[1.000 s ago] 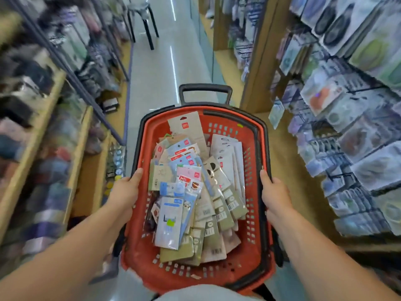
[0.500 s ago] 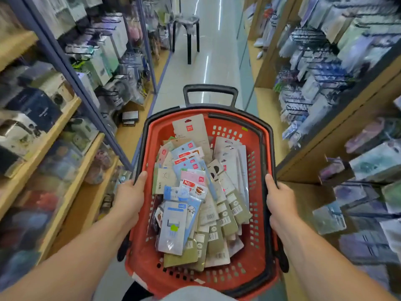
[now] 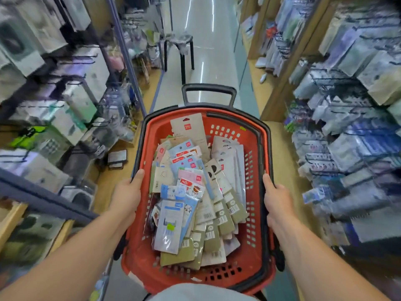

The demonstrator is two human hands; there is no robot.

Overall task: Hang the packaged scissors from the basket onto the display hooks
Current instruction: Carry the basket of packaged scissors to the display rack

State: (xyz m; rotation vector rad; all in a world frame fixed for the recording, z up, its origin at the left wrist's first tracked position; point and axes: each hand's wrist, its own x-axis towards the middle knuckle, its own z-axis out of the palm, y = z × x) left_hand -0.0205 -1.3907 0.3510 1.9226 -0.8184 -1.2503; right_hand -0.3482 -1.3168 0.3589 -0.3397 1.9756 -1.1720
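The red basket [image 3: 254, 181] is held at mid-aisle, its black pull handle [image 3: 208, 89] at the far end. The packaged scissors [image 3: 191, 178] lie piled inside it, none on the display hooks [image 3: 347, 118] at the right.

Labels: several packs carry a small red square logo; the near packs show barcode stickers. The writing is too small to read.

The left hand [image 3: 128, 193] grips the left rim and the right hand [image 3: 278, 202] the right rim. Each thumb lies over the rim; the other fingers are hidden below it, probably curled round it.

Compared with 0.5 s ago, both grips are unchanged, the black stool [image 3: 181, 43] in the aisle is nearer, and the side shelving is more blurred.
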